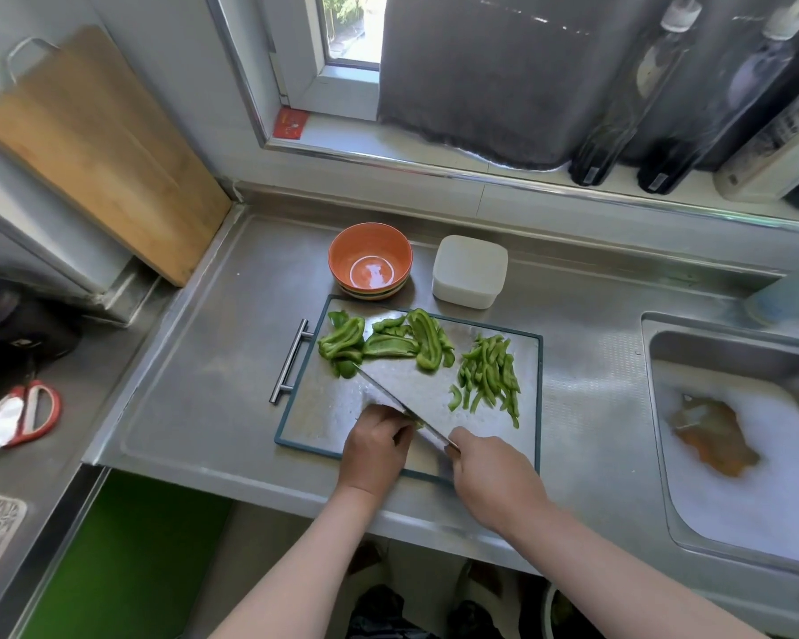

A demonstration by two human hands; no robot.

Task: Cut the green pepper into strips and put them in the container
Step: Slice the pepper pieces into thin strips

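Observation:
On a steel cutting board lie large green pepper pieces at the back left and a pile of cut pepper strips to the right. My right hand grips a cleaver whose broad blade slants across the board, tip near the large pieces. My left hand presses down on a small pepper piece at the blade's left side; only a sliver of green shows between hand and blade. An orange bowl and a white square container stand behind the board.
A sink with foamy water and an orange cloth lies to the right. Bottles line the window sill. A wooden board leans at the back left. Red-handled scissors lie on the left counter.

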